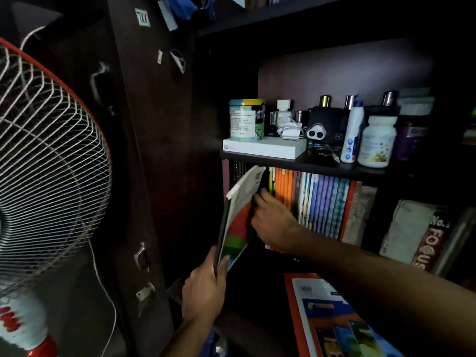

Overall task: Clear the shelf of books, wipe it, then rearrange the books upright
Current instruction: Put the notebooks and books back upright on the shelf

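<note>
The row of books (322, 204) stands upright in the book shelf (304, 163) and fills most of its width. It cannot be told whether this is clearing or the final re-stacking; either way the work is unfinished. No cloth is in view.

Left hand (203, 292): below the row's left end, fingers and thumb clamped on the lower edge of a small stack of thin books (237, 222), which leans at the open left end of the shelf.

Right hand (270, 220): at the left end of the row, fingers curled in the dark gap between the stack and the first upright spine. Whether it grips a book cannot be determined; the fingertips are in shadow.

An orange book (332, 318) lies flat below the row, outside the shelf.

Above the row, the upper compartment holds a tin (246, 119) on a flat white box (265, 148), a white bottle (377, 144), a spray bottle (352, 132) and dark bottles behind.

Right of the row, magazines (422, 233) lean in the adjoining compartment. A fan (46, 155) stands well to the left.
</note>
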Tool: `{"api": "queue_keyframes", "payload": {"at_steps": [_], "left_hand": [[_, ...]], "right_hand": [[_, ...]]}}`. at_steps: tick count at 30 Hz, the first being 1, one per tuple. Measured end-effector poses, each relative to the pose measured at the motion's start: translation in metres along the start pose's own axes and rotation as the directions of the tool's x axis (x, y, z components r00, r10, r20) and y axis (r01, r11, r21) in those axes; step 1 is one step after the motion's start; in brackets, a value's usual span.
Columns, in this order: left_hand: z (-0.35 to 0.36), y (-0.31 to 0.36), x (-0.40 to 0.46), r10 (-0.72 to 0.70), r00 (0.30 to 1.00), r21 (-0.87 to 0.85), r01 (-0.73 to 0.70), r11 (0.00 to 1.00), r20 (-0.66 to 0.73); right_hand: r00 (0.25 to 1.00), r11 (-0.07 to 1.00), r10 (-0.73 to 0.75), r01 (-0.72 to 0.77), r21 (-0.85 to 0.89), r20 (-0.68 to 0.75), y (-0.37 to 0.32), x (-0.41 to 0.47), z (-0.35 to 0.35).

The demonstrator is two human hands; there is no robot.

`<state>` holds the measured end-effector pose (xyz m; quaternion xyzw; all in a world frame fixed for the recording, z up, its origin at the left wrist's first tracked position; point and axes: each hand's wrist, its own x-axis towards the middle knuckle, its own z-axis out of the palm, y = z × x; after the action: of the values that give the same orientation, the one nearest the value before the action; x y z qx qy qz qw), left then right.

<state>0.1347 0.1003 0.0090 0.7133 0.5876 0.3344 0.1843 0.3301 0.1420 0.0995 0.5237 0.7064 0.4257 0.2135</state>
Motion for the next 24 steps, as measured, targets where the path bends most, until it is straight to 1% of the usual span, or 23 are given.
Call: {"api": "queue_keyframes", "payload": {"at_steps": [2, 4, 7, 9, 10, 11, 13, 14, 15, 17, 19, 22, 24], "left_hand": [[0.002, -0.006, 0.006, 0.016, 0.999, -0.032, -0.015, 0.999, 0.033], [0.001, -0.009, 0.013, 0.041, 0.996, -0.142, -0.029, 0.989, 0.080], [0.001, -0.006, 0.026, 0.076, 0.990, -0.329, -0.032, 0.944, 0.120], [0.006, -0.002, 0.032, 0.092, 0.992, -0.360, -0.056, 0.931, 0.083], [0.009, 0.002, 0.035, 0.101, 0.994, -0.347, -0.080, 0.935, 0.043], [0.011, 0.002, 0.038, 0.116, 0.993, -0.320, -0.118, 0.940, -0.025], [0.011, 0.002, 0.041, 0.140, 0.975, -0.247, -0.181, 0.952, -0.176], [0.010, 0.002, 0.042, 0.145, 0.968, -0.239, -0.193, 0.952, -0.203], [0.013, 0.000, 0.044, 0.141, 0.971, -0.248, -0.187, 0.951, -0.193], [0.015, 0.003, 0.045, 0.118, 0.988, -0.267, -0.141, 0.953, -0.104], [0.015, 0.004, 0.045, 0.098, 0.992, -0.235, -0.115, 0.965, -0.081], [0.011, 0.009, 0.036, 0.173, 0.977, -0.174, -0.193, 0.966, -0.124], [0.009, 0.010, 0.028, 0.246, 0.963, -0.137, -0.260, 0.956, -0.111]], "right_hand": [[0.998, 0.998, 0.056, -0.055, 0.029, -0.021, -0.009, -0.010, 0.004], [0.990, 0.987, 0.134, -0.130, 0.090, -0.039, -0.020, -0.021, 0.013], [0.966, 0.932, 0.258, -0.243, 0.268, -0.022, -0.038, -0.026, 0.018], [0.944, 0.868, 0.329, -0.308, 0.389, 0.014, -0.049, -0.022, 0.018], [0.938, 0.832, 0.344, -0.327, 0.449, 0.046, -0.054, -0.020, 0.020], [0.937, 0.803, 0.347, -0.325, 0.500, 0.052, -0.060, -0.018, 0.022], [0.924, 0.756, 0.383, -0.318, 0.572, 0.007, -0.069, -0.019, 0.030], [0.920, 0.740, 0.392, -0.308, 0.599, -0.011, -0.070, -0.018, 0.034], [0.919, 0.734, 0.392, -0.295, 0.611, -0.027, -0.071, -0.018, 0.038], [0.920, 0.734, 0.389, -0.288, 0.615, -0.033, -0.070, -0.019, 0.040], [0.930, 0.735, 0.367, -0.281, 0.617, -0.014, -0.070, -0.018, 0.037], [0.929, 0.718, 0.371, -0.282, 0.637, -0.007, -0.069, -0.019, 0.037], [0.926, 0.719, 0.377, -0.270, 0.640, -0.032, -0.065, -0.019, 0.035]]}}
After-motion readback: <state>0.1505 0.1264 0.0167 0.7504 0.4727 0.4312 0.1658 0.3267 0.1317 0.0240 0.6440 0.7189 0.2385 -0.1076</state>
